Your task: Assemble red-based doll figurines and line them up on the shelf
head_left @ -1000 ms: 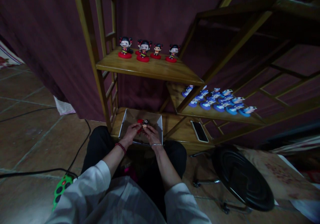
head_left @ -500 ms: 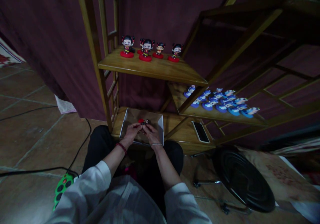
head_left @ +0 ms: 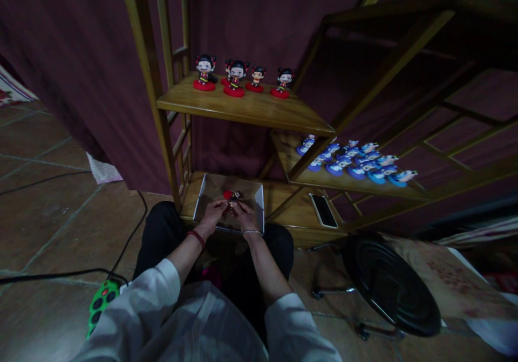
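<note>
Over an open white cardboard box (head_left: pixel 261 203), my left hand (head_left: pixel 211 214) and my right hand (head_left: pixel 245 217) meet with fingertips pinched on a small figurine (head_left: pixel 232 204). Fingers cover most of it, so its exact shape is hard to make out. Just beyond the fingertips lie a round red piece (head_left: pixel 227 194) and a dark-haired figure part (head_left: pixel 236 195) in the box; whether they join the held figurine I cannot tell. Several black-haired figurines on red bases, one of them a figurine at the left end (head_left: pixel 205 70), stand upright on the wooden shelf (head_left: pixel 243 108) above.
Several blue and white figurines (head_left: pixel 339 162) fill a lower shelf to the right. A phone (head_left: pixel 324 211) lies on the bottom board. A black round stool (head_left: pixel 392 286) stands at right. On the floor at left are a green power strip (head_left: pixel 101 302) and black cables (head_left: pixel 60 278).
Both hands stay over the box, with small finger movements at the figurine; slightly more of it shows between them. The whole view has shifted a little. The shelf figurines stand as before.
</note>
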The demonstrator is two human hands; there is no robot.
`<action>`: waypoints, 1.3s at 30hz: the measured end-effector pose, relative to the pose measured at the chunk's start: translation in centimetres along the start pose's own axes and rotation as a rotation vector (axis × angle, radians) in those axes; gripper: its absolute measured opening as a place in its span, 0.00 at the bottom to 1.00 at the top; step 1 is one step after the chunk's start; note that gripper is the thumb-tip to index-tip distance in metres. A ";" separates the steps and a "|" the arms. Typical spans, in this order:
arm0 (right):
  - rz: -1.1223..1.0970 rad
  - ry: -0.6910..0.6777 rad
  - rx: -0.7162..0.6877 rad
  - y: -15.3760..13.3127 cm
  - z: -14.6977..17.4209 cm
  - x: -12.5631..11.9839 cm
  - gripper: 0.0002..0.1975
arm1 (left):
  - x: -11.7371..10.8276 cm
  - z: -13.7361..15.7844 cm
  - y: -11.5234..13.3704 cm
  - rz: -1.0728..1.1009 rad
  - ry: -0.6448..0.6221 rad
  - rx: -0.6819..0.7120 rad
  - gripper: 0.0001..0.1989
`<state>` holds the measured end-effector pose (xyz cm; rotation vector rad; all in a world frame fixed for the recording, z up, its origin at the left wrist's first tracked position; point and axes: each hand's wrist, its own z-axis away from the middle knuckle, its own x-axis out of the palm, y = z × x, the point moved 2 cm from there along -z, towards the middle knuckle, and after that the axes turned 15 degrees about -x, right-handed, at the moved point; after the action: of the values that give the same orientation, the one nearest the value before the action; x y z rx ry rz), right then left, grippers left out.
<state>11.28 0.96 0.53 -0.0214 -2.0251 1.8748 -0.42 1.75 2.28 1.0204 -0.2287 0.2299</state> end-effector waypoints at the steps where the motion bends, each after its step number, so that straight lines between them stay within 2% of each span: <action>1: -0.004 0.004 0.002 0.1 0.0 0.0 0.18 | 0.0 0.0 -0.1 0.000 -0.001 -0.003 0.08; 7: -0.039 0.000 0.012 0.0 0.2 -0.1 0.19 | 0.0 0.0 -0.3 0.014 -0.031 -0.029 0.06; 13: -0.073 0.005 0.025 -0.4 0.3 0.1 0.20 | 0.0 0.1 -0.3 0.024 -0.061 -0.039 0.11; 39: -0.067 0.018 0.036 -0.3 0.5 -0.1 0.24 | 0.1 0.5 -0.4 0.059 -0.059 -0.043 0.12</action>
<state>11.31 0.45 0.79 0.0380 -1.9551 1.8630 -0.24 1.16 2.27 0.9796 -0.3160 0.2480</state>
